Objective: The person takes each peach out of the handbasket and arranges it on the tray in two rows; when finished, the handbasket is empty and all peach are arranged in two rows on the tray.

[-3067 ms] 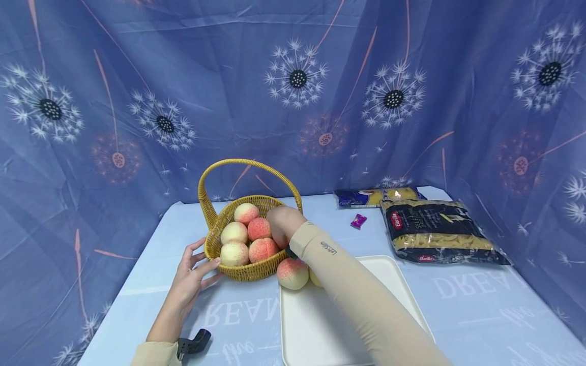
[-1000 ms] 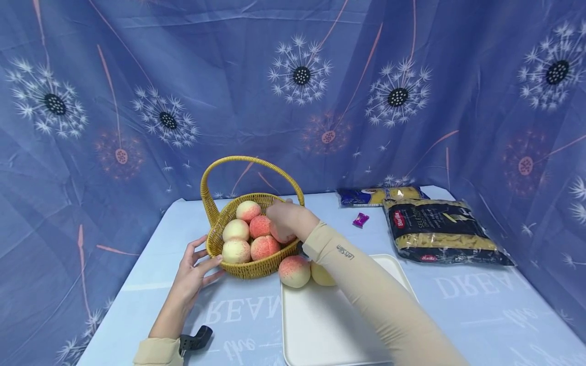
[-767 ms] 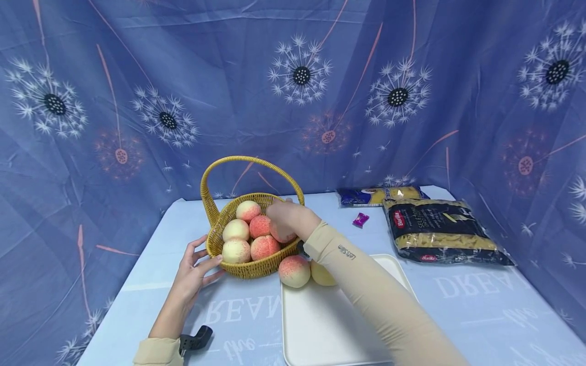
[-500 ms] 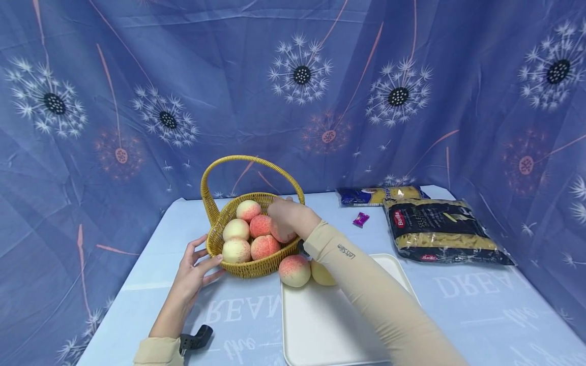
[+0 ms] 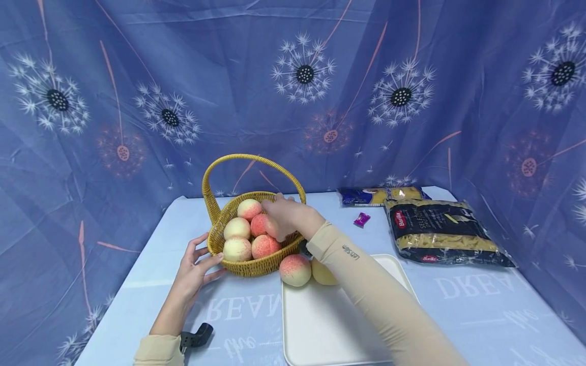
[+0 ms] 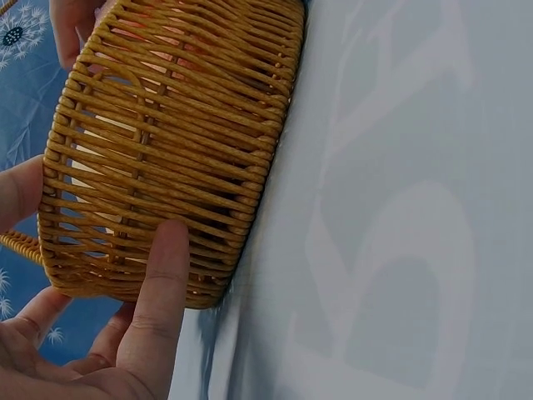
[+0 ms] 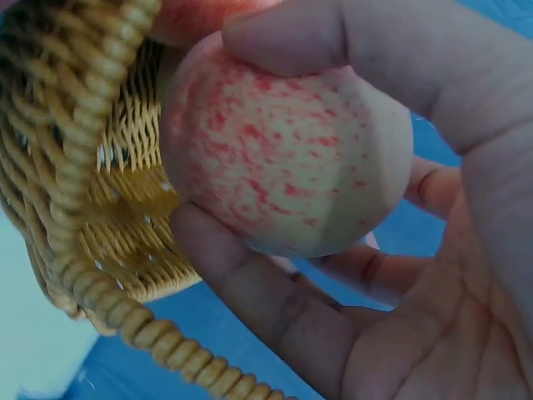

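Observation:
A yellow woven basket (image 5: 256,268) with a tall arched handle holds several red-and-cream peaches (image 5: 237,230). My left hand (image 5: 188,274) rests against the basket's left side, thumb at the front rim. One finger (image 6: 162,275) lies straight on the woven outer wall in the left wrist view. Over the basket's right side, my right hand (image 5: 293,217) holds a peach. In the right wrist view this speckled peach (image 7: 275,158) sits between thumb and fingers, beside the handle. Two more peaches, a red-and-cream one (image 5: 295,270) and a yellowish one (image 5: 322,273), lie on the white tray (image 5: 320,325).
A black bag of pasta (image 5: 441,231) lies at the right, a blue-and-yellow pasta packet (image 5: 382,196) behind it. A small purple wrapped candy (image 5: 361,219) is near them. A blue dandelion-print curtain (image 5: 229,101) hangs behind the table.
My right hand has shifted slightly left over the basket, its fingers nearer the other peaches. Earlier it reached deeper into the right side. My left hand stays at the basket.

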A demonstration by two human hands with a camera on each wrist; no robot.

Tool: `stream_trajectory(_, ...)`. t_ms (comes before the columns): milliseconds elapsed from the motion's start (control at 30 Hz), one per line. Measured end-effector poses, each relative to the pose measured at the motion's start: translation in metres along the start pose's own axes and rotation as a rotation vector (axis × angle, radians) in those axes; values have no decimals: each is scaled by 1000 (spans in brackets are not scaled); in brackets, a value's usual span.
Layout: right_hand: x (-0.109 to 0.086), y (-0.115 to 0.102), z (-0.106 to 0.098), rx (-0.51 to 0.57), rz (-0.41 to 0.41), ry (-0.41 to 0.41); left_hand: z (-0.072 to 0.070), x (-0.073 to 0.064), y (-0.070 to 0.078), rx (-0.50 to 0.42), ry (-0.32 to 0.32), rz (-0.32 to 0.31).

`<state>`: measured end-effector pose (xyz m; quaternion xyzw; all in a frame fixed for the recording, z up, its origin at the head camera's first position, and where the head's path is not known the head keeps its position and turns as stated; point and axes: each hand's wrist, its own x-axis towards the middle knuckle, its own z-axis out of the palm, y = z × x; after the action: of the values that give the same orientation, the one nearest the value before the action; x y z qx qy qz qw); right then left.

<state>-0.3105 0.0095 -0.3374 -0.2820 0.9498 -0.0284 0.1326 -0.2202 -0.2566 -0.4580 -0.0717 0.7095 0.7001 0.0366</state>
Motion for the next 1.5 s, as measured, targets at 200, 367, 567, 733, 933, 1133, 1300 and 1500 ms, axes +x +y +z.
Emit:
stream_trajectory(200,-1,6,1,149,-30,10,0,1,0,-3,-3,4)
stream_trajectory(367,-3,10,2,275,-80,20,0,1,0,-7,-4,6)
stream_trajectory(567,-3,15,7,363,-223,76,-1,1,-1,-9,5,6)
stream_trajectory(733,-4,15,12,407,-261,85,-1,1,-1,-9,4,6)
stream_trajectory(933,-10,10,13,423,-257,78,0,1,-1,-12,8,4)
stream_trajectory(1133,-20,4,9,442,-292,88,1,1,0,-8,8,2)
stream_trajectory(1300,-30,6,7,458,-329,125,1,0,0,-4,9,4)
stream_trajectory(1500,-46,15,5,547,-364,147,1,0,-1,-7,9,6)
